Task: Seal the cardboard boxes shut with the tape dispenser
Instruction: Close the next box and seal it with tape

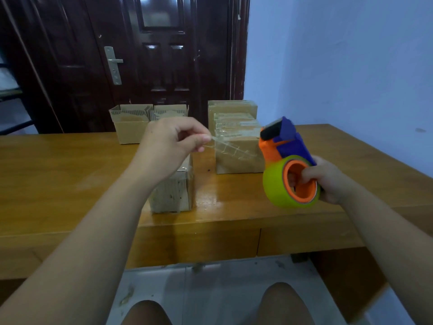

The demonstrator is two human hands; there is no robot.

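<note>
With left hand (171, 141) pinching the tape end (214, 140) and right hand (328, 181) gripping the tape dispenser (284, 146), keep tape taut, centred over the near box (172, 195).

You've got two open boxes (130, 127) at the back, one box (171, 195) right in front, a pile of taped boxes (239, 158) (can't count those exactly), one dispenser (285, 139), one roll (275, 187).

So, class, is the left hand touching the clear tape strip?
Touching. The head view shows the left hand pinching the free end of the clear tape strip, drawn from the tape dispenser.
</note>
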